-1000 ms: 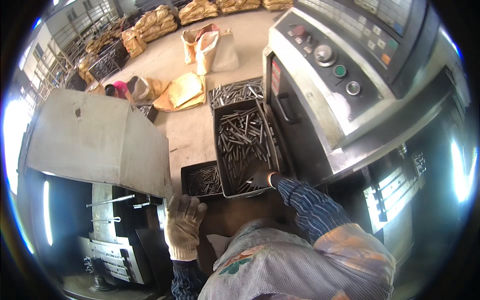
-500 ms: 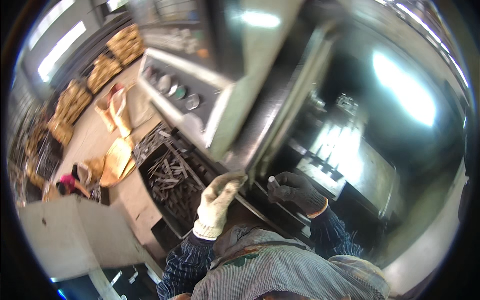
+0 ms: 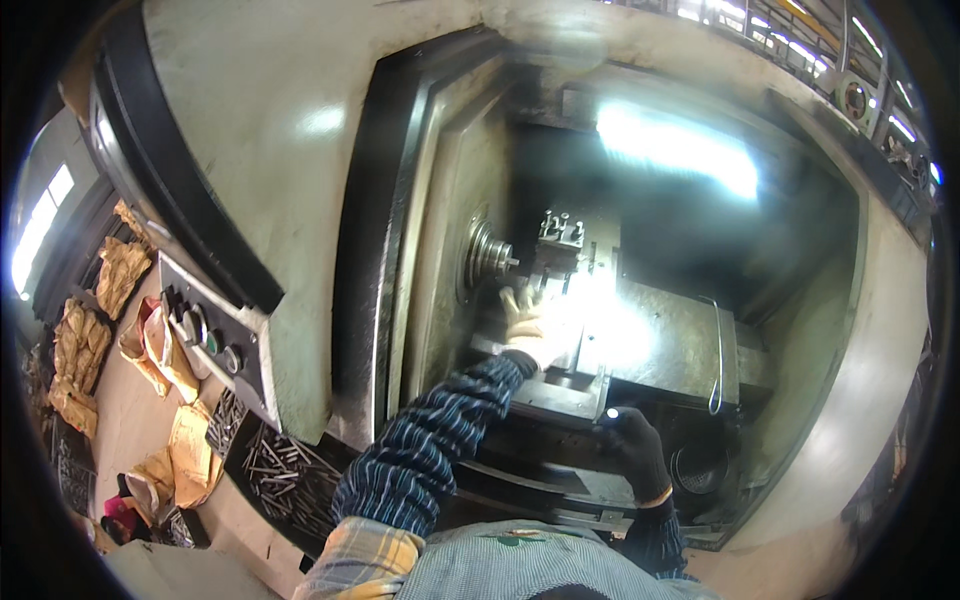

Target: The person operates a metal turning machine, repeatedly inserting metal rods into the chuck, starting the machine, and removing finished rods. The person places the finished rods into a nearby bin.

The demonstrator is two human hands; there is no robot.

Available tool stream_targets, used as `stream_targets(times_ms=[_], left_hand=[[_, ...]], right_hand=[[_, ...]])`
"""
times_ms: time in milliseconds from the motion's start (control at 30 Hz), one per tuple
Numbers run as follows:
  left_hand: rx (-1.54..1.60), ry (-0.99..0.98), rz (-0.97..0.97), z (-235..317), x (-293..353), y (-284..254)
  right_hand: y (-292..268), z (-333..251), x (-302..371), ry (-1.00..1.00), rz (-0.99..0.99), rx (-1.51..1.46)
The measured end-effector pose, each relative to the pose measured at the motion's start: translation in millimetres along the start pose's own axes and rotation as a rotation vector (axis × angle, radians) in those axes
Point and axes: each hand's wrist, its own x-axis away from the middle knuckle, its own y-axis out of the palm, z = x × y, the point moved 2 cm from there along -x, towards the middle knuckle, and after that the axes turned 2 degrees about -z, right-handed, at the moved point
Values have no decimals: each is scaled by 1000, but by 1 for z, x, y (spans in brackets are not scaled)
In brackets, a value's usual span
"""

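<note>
Inside the lathe, my left hand [image 3: 532, 325], in a white glove, reaches out below the chuck [image 3: 484, 255]. Its fingers look spread with nothing visible in them; glare washes out part of the glove. A short metal end [image 3: 511, 262] sticks out of the chuck. The tool post [image 3: 562, 233], with bolts on top, stands just right of the chuck. My right hand [image 3: 637, 448], wearing a dark glove, is closed near the front of the machine opening. A short metal rod [image 3: 612, 413] shows its bright round end at those fingers; the rest is hidden.
A metal cover [image 3: 680, 345] with a wire handle [image 3: 717, 370] lies right of the tool slide. The door edge [image 3: 375, 260] rises on the left, beside a control panel [image 3: 222, 345]. Metal bars [image 3: 285, 475] fill a bin at lower left; sacks [image 3: 80, 345] stand beyond.
My view has turned from the bin side toward the lathe. My left hand has moved from the front edge up to the chuck area. My right hand keeps the rod, now lower in view.
</note>
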Motion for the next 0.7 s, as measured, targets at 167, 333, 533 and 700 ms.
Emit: stream_targets(times_ms=[167,333,533,700], left_hand=[[-454,-151,-4,-67,-106,9],[-554,-143,-186,-88,-135,18],[97,253,-189,-18,-116,-7],[744,167,276,42,1,-47]], right_hand=[[-33,13,16,-55,108,-61],[-44,22,24,82,150,-213],[-24,17,-36,20,246,-302],[11,45,-128,-143,370,-575]])
